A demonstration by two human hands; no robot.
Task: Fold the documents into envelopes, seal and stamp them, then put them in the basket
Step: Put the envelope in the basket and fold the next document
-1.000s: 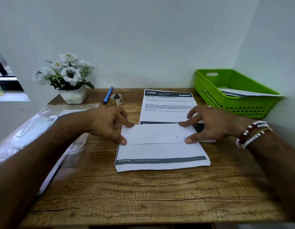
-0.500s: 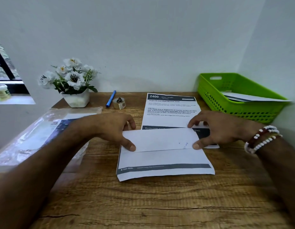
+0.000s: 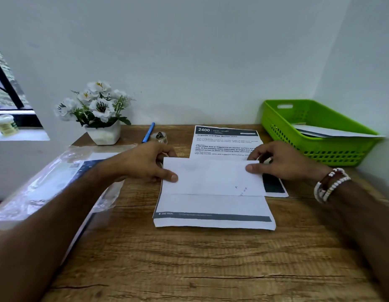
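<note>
A white envelope [image 3: 211, 177] is held just above the printed document [image 3: 213, 209] in the middle of the wooden desk [image 3: 189, 258]. My left hand [image 3: 145, 164] pinches its left end, thumb on top and fingers behind. My right hand [image 3: 280, 162] pinches its right end the same way. The document's printed top shows beyond the envelope and its footer band lies toward me. At the back right stands the green basket [image 3: 320, 149] with white envelopes in it.
A clear plastic sleeve with papers [image 3: 58, 182] lies along the desk's left edge. A white flower pot [image 3: 104, 132], a blue pen [image 3: 148, 132] and a small tape roll [image 3: 160, 137] stand at the back. Walls close the back and right.
Both hands have lifted the far edge of the envelope off the document, tilting it up. Earlier their fingers lay flat on its ends.
</note>
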